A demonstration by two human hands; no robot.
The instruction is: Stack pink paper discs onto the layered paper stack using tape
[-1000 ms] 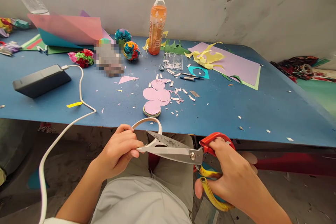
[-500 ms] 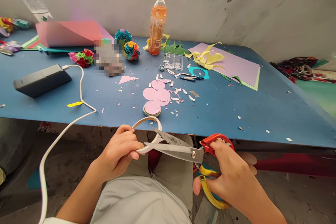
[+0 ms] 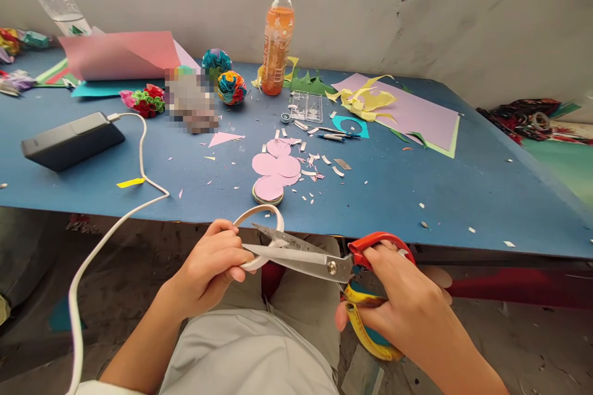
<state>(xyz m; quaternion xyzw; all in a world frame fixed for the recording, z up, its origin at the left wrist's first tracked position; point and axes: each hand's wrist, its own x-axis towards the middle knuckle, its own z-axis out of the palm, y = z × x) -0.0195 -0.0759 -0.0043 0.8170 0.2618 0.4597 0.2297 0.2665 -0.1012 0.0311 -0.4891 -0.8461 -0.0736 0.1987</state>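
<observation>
My left hand (image 3: pixel 210 268) pinches the lower left rim of a thin roll of white tape (image 3: pixel 280 220), held upright just off the table's front edge. My right hand (image 3: pixel 401 296) has its fingers through the handles of large scissors (image 3: pixel 301 261), one handle red, the other wrapped in yellow. The scissor blades are slightly parted and reach across the roll's lower right side, their tips near my left fingers. A small white bit of tape shows at the blades. Beyond the roll, pink paper circles (image 3: pixel 277 166) lie in a loose overlapping group, the nearest on a small round stack.
On the blue table (image 3: pixel 393 216) stand an orange drink bottle (image 3: pixel 278 52) and a dark phone-like device (image 3: pixel 74 139) with a white cable (image 3: pixel 106 241). Pleated paper balls (image 3: pixel 232 87), pens (image 3: pixel 331 136), a lilac sheet (image 3: pixel 417 114) and yellow scraps (image 3: pixel 364 102) lie farther back. Small paper bits are scattered around.
The scissors have shifted left with my right hand, so the blades now overlap more of the tape roll, and they have closed slightly. My left hand has stayed almost still.
</observation>
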